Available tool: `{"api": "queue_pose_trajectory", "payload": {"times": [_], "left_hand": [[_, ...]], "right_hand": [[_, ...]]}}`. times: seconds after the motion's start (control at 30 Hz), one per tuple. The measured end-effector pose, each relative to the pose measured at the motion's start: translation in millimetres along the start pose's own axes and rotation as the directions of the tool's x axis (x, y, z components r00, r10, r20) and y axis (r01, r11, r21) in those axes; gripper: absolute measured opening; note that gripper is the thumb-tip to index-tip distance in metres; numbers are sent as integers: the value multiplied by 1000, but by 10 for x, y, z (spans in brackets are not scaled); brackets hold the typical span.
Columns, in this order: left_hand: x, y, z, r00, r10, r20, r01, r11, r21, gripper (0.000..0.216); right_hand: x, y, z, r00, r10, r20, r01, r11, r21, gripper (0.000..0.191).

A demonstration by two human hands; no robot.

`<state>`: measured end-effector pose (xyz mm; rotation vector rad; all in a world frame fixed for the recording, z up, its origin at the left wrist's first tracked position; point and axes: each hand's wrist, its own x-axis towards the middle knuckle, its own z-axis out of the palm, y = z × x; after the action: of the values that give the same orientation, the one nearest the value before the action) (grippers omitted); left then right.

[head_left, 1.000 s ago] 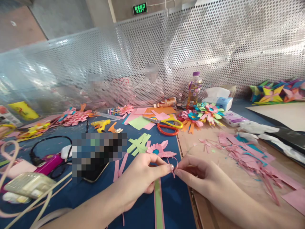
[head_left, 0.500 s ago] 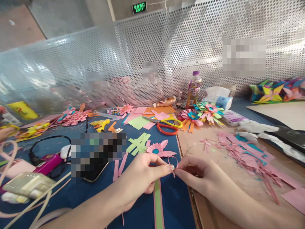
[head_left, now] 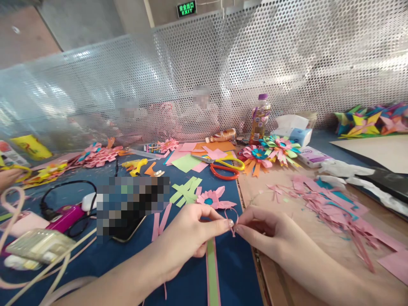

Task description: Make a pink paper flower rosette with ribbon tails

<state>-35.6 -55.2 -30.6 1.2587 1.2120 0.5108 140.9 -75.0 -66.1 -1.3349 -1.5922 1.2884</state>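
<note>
A thin pink paper strip (head_left: pixel 233 217) curls into a small loop between my two hands. My left hand (head_left: pixel 188 238) pinches it from the left with thumb and forefinger. My right hand (head_left: pixel 266 231) pinches it from the right, fingertips almost touching the left ones. Both hands hover just above the blue mat (head_left: pixel 229 272), over a green and pink paper strip (head_left: pixel 212 272). A half-made pink paper flower (head_left: pixel 212 199) with a blue centre lies just beyond my fingers.
Orange and yellow scissors (head_left: pixel 225 167), coloured paper sheets (head_left: pixel 188 162), a yellow glue gun (head_left: pixel 136 166), finished paper flowers (head_left: pixel 270 152), a bottle (head_left: pixel 259 119) and pink scraps (head_left: pixel 331 208) on brown cardboard (head_left: pixel 280 199) lie around. A phone (head_left: pixel 127 231) and cables sit at left. A perforated metal screen (head_left: pixel 287 63) backs the table.
Almost nothing differs; both hands keep pinching the pink strip in the same spot, with only a slight shift of the fingers.
</note>
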Motion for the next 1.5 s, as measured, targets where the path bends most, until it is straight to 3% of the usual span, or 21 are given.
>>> {"api": "queue_pose_trajectory", "payload": {"times": [0.17, 0.47, 0.93, 1.33, 1.5], "left_hand": [[7, 6, 4, 1000, 7, 3, -7, 1000, 4, 25], [2, 14, 11, 1000, -17, -8, 17, 1000, 21, 24], [-35, 122, 23, 998, -60, 4, 60, 996, 73, 25], [-14, 47, 6, 1000, -28, 10, 28, 997, 73, 25], [-16, 91, 20, 998, -69, -6, 69, 993, 91, 25]], "right_hand": [[-16, -35, 12, 999, 2, -52, -2, 1000, 5, 22], [-28, -46, 6, 999, 26, -39, -26, 1000, 11, 14], [-16, -6, 31, 998, -18, -58, 15, 999, -41, 19], [-27, -7, 25, 998, -28, -56, 26, 999, -29, 16], [-39, -27, 23, 998, -26, -58, 23, 998, -53, 17]]}}
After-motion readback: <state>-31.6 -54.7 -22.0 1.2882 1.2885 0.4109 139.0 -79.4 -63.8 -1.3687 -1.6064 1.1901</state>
